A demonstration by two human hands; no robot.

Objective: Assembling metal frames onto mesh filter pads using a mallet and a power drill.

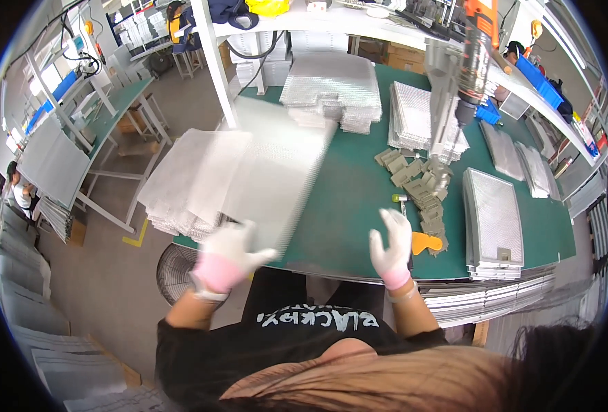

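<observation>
white-gloved left hand (230, 253) at the near edge of a blurred mesh panel (280, 161); white-gloved right hand (392, 250) spread wide.

whether the left hand grips the panel, i cannot tell; the panel slants away beyond it, beside a stack of pale sheets (184, 175) to that hand's left. the right hand, thumb and fingers apart, is above the green surface (341, 213), near an orange piece (426, 242) on its right, with grey-green parts (424, 196) heaped beyond.
</observation>
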